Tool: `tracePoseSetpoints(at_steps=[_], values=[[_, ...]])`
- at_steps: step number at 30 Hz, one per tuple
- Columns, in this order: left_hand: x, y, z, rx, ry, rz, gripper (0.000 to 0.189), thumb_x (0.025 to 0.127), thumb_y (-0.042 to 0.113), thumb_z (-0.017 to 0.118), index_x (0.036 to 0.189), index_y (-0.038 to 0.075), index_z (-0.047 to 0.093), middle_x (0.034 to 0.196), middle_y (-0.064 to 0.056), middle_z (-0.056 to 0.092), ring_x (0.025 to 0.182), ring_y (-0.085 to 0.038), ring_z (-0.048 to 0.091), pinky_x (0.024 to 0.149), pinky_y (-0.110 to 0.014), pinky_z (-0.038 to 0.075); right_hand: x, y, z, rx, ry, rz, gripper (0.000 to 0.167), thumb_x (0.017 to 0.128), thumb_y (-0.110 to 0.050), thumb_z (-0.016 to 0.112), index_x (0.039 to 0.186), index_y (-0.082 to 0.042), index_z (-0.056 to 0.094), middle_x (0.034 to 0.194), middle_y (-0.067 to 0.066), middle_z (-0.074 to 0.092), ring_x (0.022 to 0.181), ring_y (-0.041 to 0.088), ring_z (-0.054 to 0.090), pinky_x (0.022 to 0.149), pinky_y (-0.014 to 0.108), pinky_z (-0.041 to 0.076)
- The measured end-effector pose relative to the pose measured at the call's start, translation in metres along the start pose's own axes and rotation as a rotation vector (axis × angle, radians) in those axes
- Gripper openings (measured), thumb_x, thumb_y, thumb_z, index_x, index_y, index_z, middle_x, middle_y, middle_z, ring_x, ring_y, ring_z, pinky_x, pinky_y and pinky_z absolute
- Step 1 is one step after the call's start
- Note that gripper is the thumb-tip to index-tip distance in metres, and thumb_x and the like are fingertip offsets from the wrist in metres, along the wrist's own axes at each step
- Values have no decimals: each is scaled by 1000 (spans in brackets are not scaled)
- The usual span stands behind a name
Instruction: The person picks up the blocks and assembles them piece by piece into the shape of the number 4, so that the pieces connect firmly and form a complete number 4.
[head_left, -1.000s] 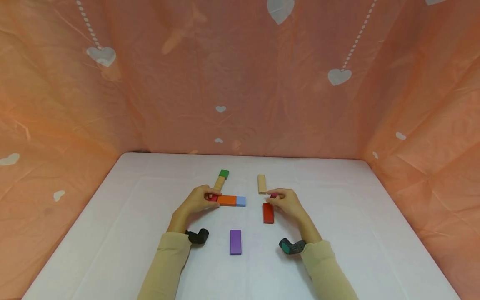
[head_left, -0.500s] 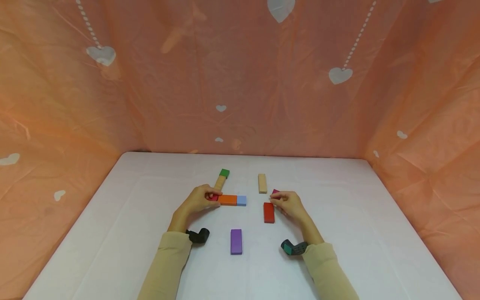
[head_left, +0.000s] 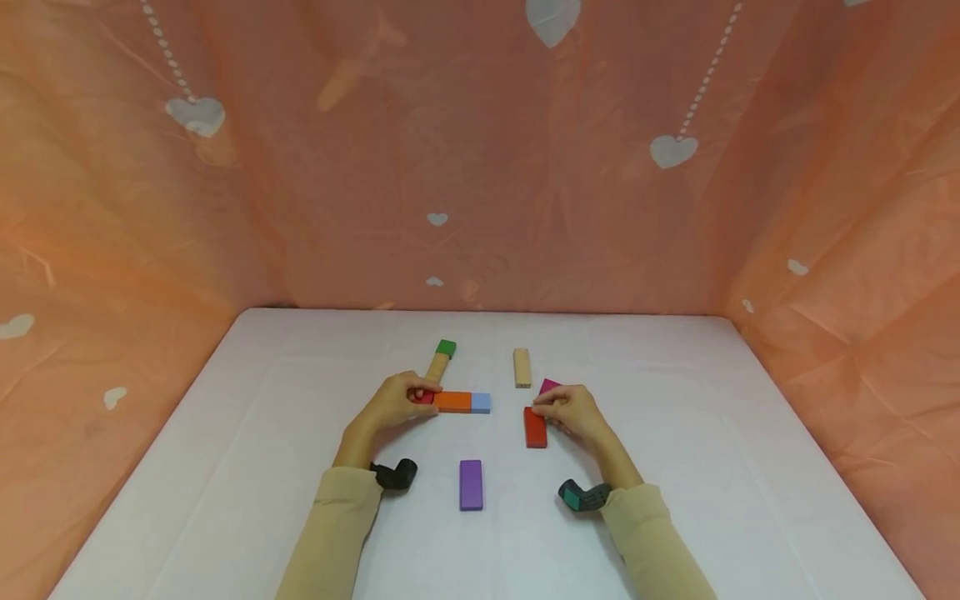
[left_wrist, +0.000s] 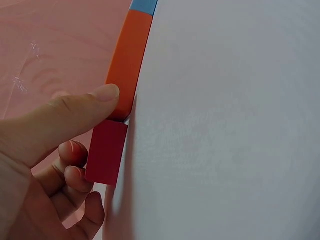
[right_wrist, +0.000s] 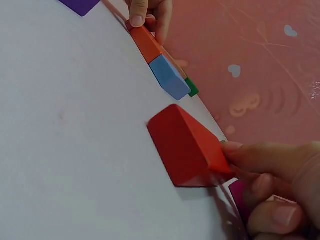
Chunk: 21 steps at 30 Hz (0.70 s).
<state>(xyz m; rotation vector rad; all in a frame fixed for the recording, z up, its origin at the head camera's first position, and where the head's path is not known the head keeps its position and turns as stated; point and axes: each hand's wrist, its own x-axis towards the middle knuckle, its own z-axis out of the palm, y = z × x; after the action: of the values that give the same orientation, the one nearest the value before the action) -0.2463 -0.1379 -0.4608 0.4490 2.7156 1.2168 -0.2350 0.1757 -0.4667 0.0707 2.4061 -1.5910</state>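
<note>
In the head view my left hand [head_left: 393,400] pinches the left end of the orange block [head_left: 454,402] where it meets a crimson block [head_left: 426,398]. The left wrist view has the thumb on the orange block's end, other fingers curled behind the crimson one. A light blue block [head_left: 481,403] adjoins the orange block's right end. My right hand [head_left: 573,410] pinches the far end of a red block [head_left: 536,429] between thumb and forefinger, though the grip is partly blurred in the right wrist view. Just beyond these fingers lies a magenta block [head_left: 549,386], partly hidden.
A plain wooden block [head_left: 437,367] with a green block [head_left: 446,348] at its far end slants away behind the left hand. Another wooden block [head_left: 522,368] lies right of centre. Nearer the person is a purple block [head_left: 471,485]. A white cloth covers the table [head_left: 247,500].
My right hand has let go of the magenta block and come slightly nearer, onto the red block's far end. The magenta block now shows more. The left hand has stayed in place.
</note>
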Motion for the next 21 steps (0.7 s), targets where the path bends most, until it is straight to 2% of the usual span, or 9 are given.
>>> tracePoseSetpoints(at_steps=[3, 5, 7, 10, 13, 16, 21], values=[[0, 0, 0, -16, 2, 3, 31, 78, 8, 78, 108, 4, 73, 82, -7, 51, 82, -17, 45, 69, -21, 37, 0, 1, -3, -39, -30, 5, 20, 81, -9, 74, 94, 6, 72, 67, -5, 61, 53, 8, 43, 49, 18, 36], [-1, -1, -1, -33, 7, 29, 30, 78, 10, 78, 107, 5, 73, 81, -7, 51, 81, -17, 45, 68, -21, 36, -1, 2, -7, -45, -62, -7, 20, 81, -9, 74, 94, 6, 72, 74, -5, 64, 56, 8, 44, 50, 17, 37], [-3, -2, -1, -45, 16, 74, 29, 78, 13, 79, 106, 7, 74, 80, -6, 51, 79, -17, 45, 67, -22, 36, -2, 2, -12, -39, -79, -20, 23, 82, -10, 74, 96, 7, 71, 71, -7, 63, 56, 8, 44, 50, 17, 36], [-4, -2, -2, -57, 15, 103, 29, 78, 15, 79, 105, 8, 74, 78, -5, 49, 78, -16, 44, 66, -22, 36, -3, 3, -22, -21, -57, -33, 26, 83, -12, 73, 101, 7, 70, 60, -9, 53, 54, 8, 41, 49, 18, 34], [-3, -2, -1, -45, 10, 66, 29, 78, 13, 79, 107, 7, 74, 80, -5, 50, 80, -16, 45, 68, -22, 36, -4, 4, -32, -39, 7, -33, 28, 85, -15, 73, 105, 4, 70, 56, -7, 45, 52, 9, 40, 49, 19, 34], [0, -3, 1, -27, 2, 12, 31, 78, 8, 78, 108, 4, 73, 82, -6, 51, 82, -17, 45, 69, -22, 37, -4, 5, -40, -43, 51, -38, 33, 85, -15, 73, 112, 3, 68, 57, -7, 46, 53, 9, 42, 51, 20, 35], [2, -2, 2, -1, 0, 9, 30, 78, 8, 78, 108, 4, 73, 81, -5, 50, 80, -15, 44, 68, -21, 35, -4, 7, -48, 11, 79, -60, 44, 84, -10, 71, 123, 8, 59, 56, -9, 48, 51, 4, 42, 49, 19, 36]])
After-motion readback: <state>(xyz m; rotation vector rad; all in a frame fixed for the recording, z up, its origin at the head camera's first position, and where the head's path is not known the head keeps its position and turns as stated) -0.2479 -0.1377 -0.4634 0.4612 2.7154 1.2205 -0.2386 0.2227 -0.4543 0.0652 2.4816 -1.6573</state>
